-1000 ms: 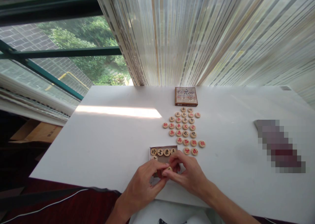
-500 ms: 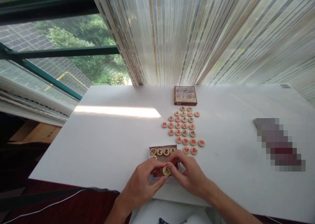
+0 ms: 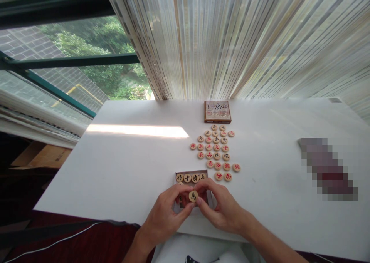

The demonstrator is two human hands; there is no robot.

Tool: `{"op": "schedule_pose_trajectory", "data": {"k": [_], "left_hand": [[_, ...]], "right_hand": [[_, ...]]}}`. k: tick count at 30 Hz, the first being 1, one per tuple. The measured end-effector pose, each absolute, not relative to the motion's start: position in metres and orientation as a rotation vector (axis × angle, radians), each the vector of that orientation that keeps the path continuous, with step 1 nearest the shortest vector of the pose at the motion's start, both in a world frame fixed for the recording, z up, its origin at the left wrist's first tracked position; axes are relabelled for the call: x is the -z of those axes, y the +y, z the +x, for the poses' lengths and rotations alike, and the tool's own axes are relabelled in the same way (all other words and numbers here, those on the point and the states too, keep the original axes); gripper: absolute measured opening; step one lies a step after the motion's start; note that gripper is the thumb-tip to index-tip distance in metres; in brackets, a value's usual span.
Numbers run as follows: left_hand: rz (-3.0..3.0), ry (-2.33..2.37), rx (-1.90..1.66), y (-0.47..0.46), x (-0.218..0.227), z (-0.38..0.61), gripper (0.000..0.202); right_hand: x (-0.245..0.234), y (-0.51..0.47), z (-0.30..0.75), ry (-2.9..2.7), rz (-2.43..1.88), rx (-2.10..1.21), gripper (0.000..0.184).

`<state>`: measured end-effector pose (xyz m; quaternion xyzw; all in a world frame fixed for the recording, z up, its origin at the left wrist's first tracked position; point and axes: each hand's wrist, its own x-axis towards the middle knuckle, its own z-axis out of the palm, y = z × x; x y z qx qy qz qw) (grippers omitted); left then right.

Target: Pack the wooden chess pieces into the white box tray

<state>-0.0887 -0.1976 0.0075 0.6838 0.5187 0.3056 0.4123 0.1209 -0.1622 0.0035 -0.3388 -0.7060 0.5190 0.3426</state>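
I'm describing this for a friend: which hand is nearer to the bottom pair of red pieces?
The right hand. It is just below and left of the bottom pair of red pieces; the left hand is farther left, beyond the black-lettered piece.

Wears a white garment with a black marking at the view's lower edge. Shows bare forearms, bare left hand and bare right hand.

Held piece was tan, marked black. Loose pieces were tan, marked red or black. Table was white, curtain striped, window frame green.
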Motion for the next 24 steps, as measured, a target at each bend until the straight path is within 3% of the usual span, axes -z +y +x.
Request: {"op": "schedule_pose_trajectory", "data": {"k": [6, 12, 24], "left_hand": [[1.550, 1.275, -0.729, -0.197, -0.012, -0.090, 0.024], [1.515, 1.302, -0.742, -0.197, -0.013, -0.087, 0.022], [1.566, 1.402, -0.813, -0.196, -0.011, -0.084, 0.014]], "right_hand": [[-0.004, -0.163, 0.122, -1.837, -0.867, -1.340, 0.017], [0.002, -0.166, 0.121, -1.826, -0.854, -1.326, 0.030], [0.006, -0.168, 0.116, -1.903, -0.800, -1.233, 0.024]]}}
